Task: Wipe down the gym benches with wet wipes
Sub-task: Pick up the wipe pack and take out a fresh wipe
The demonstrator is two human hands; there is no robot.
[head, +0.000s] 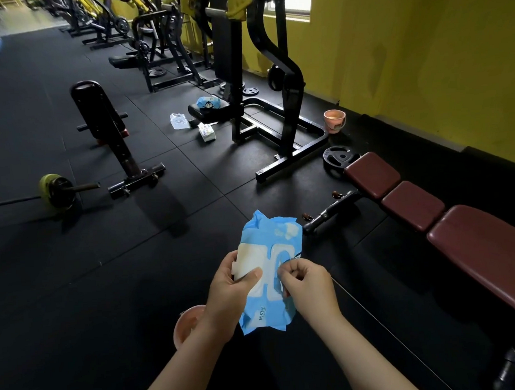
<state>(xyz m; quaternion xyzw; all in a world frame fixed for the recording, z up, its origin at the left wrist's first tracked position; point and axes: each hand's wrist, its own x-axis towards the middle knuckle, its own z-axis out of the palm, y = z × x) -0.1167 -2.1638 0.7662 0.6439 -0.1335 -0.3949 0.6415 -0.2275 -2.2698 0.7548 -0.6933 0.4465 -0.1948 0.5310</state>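
Between both hands' fingers point(288, 273): wipes pack point(270, 272).

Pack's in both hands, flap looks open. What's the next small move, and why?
Probably draw one wipe out. The left hand grips the blue wipes pack with its flap folded back, the right hand pinches at the opening, and no loose wipe shows yet. The maroon bench waits at the right.
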